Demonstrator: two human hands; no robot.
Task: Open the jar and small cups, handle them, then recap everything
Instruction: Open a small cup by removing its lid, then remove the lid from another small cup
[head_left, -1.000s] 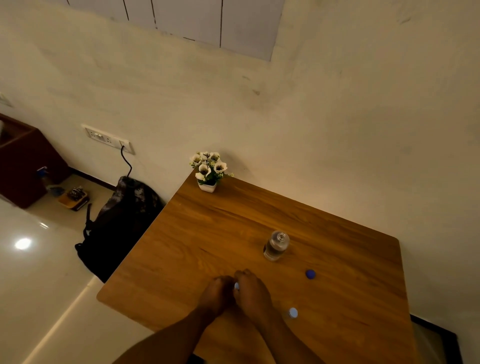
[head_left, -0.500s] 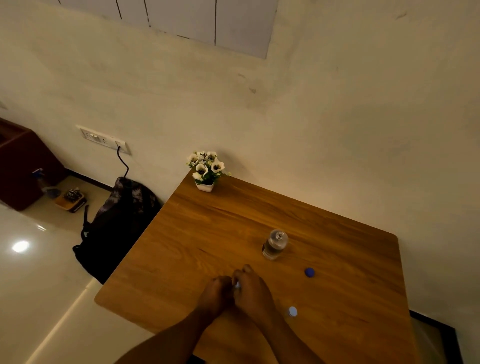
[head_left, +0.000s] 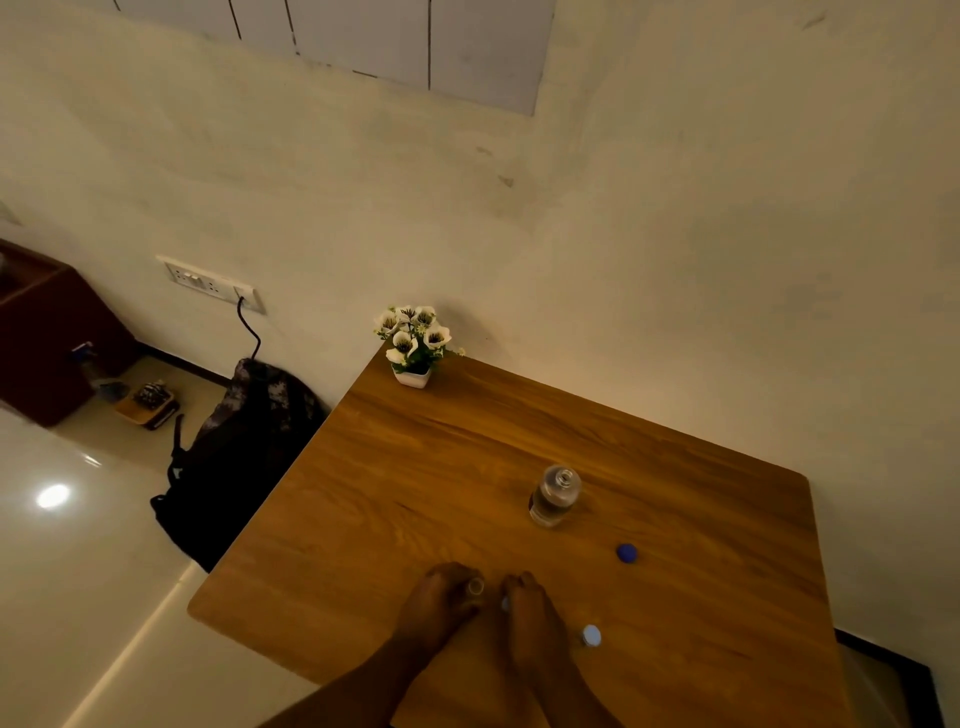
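At the near edge of the brown wooden table (head_left: 415, 483), your left hand (head_left: 441, 603) curls its fingers (head_left: 460, 574) around a small clear open-topped cup (head_left: 475, 587), gripping it upright. Just beside it, your right hand (head_left: 524, 608) pinches a tiny pale cap (head_left: 505, 604) between its fingertips, hands slightly apart. A second small cup with a pale blue lid (head_left: 591, 635) sits by your right wrist. Further out, the clear glass jar (head_left: 555, 496) stands uncapped, and its dark blue round cap (head_left: 627, 553) lies to its right, apart from it. A white pot of white flowers (head_left: 414, 343) occupies the far corner.
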